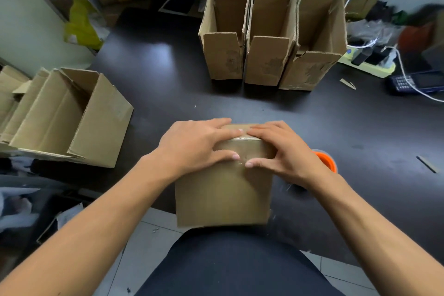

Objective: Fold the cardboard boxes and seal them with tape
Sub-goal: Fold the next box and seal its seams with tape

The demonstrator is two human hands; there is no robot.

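A closed brown cardboard box (pixel 223 194) stands at the near edge of the dark table (pixel 240 106), against my body. Clear tape runs over its top edge and down the near face. My left hand (pixel 192 144) lies flat over the box's top left corner, its fingers pressing the tape. My right hand (pixel 281 151) mirrors it on the top right corner, with its fingers and thumb spread on the tape. An orange tape roll (pixel 326 161) sits on the table just behind my right wrist, partly hidden.
Three open boxes (pixel 269 55) stand in a row at the back of the table. Another open box (pixel 72 118) lies on its side at the left. A power strip (pixel 370 65), white cables and a dark calculator (pixel 415 84) are at the right.
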